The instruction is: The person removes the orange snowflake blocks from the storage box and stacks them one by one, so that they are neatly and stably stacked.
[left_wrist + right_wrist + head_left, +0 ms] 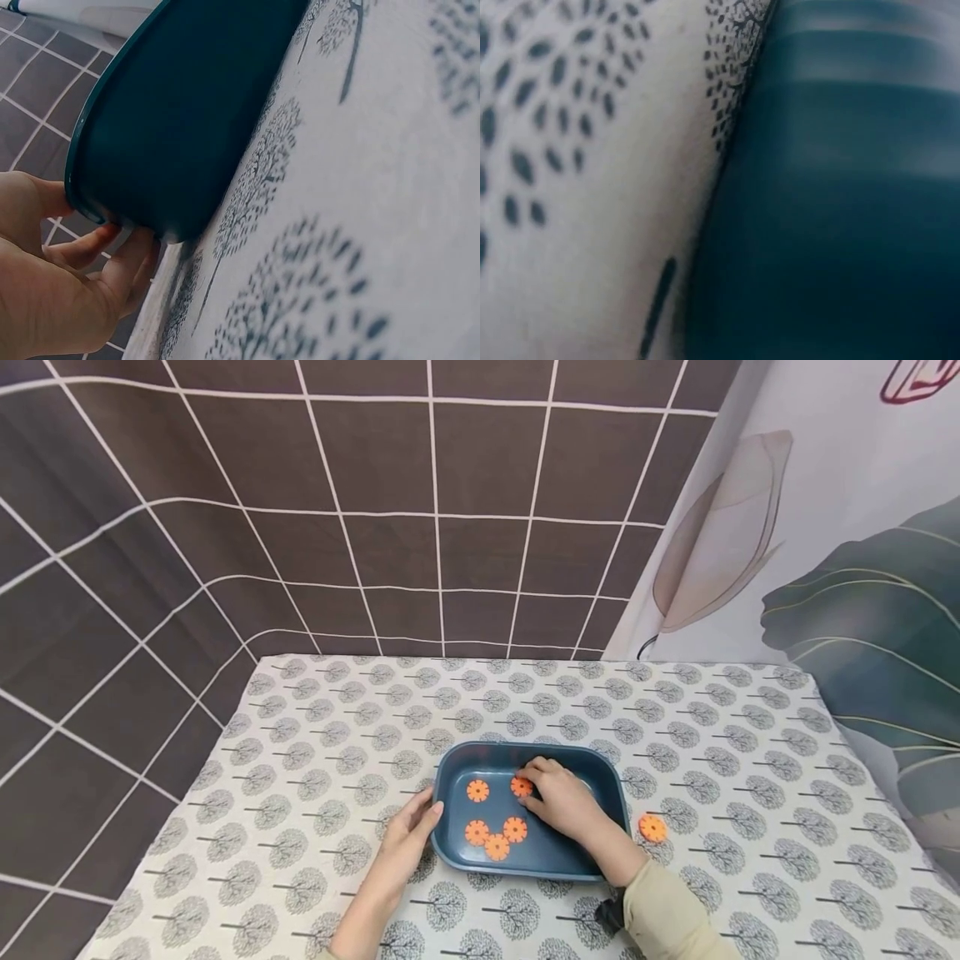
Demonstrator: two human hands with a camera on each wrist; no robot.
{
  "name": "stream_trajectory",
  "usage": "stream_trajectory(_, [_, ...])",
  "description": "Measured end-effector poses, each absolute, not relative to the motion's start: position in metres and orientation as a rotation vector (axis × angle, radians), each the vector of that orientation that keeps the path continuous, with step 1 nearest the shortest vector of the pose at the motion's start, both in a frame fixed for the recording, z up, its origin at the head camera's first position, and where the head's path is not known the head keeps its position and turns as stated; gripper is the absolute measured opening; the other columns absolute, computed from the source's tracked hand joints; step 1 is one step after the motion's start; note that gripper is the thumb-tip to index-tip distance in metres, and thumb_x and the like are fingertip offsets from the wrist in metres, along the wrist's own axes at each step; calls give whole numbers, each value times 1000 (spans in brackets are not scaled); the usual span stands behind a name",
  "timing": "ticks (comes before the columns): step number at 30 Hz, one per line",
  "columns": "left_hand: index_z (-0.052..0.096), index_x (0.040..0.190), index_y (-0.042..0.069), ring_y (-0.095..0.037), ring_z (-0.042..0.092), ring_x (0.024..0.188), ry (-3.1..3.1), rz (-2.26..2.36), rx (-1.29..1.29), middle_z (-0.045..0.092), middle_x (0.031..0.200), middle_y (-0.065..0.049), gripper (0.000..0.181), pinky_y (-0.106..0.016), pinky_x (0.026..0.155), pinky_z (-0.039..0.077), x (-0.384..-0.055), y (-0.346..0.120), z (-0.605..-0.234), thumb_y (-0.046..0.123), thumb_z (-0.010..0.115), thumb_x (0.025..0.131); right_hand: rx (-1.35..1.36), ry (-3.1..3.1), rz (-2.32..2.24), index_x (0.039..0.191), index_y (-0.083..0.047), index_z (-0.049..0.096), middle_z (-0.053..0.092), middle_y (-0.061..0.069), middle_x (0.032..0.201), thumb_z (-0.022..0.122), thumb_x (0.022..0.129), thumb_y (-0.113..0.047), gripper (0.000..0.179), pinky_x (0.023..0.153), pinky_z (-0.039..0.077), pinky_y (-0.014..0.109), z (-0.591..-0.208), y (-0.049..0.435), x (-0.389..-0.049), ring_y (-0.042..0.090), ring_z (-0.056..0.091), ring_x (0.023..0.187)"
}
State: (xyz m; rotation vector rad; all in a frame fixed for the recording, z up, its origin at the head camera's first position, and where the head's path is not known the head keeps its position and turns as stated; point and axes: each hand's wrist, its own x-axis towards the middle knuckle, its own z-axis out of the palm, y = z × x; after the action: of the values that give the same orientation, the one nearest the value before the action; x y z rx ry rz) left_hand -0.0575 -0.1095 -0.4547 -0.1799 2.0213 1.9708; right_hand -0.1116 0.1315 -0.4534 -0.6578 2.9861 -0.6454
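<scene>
A dark blue rectangular tray (551, 853) with rounded corners rests on the cloth. Its left rim is held by my left hand (402, 845), and the left wrist view shows the thumb at the lip and the fingers against the tray's outer wall. Over the tray's inside reaches my right hand (564, 802), pinching an orange notched disc (521, 787) at the tray floor; the fingers partly cover it. Several more orange notched discs (497, 847) lie flat in the tray's left half. In the right wrist view only the tray's wall (832, 225) and cloth appear, not the hand.
One more orange disc (652, 827) lies on the cloth just right of the tray. The tree-patterned tablecloth (337, 760) spreads all around. Behind stands a dark curtain with white grid lines (480, 460), and a leaf-print curtain (847, 610) hangs at the right.
</scene>
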Motion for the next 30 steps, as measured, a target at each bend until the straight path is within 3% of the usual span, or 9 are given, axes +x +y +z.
stream_trajectory(18, [32, 144, 5, -34, 41, 129, 2038, 1955, -211, 36, 145, -21, 59, -48, 108, 33, -57, -108, -454, 34, 50, 96, -645, 3069, -630, 90, -6, 62, 53, 1, 87, 76, 77, -21, 25, 65, 49, 36, -457, 128, -110, 20, 50, 82])
stream_trajectory(30, [30, 144, 2, -35, 36, 132, 2037, 1957, -217, 31, 147, -23, 60, -48, 109, 30, -56, -107, -453, 33, 50, 96, -525, 2898, -814, 96, -6, 60, 53, 1, 85, 74, 79, -16, 24, 64, 48, 34, -455, 128, -112, 15, 52, 75])
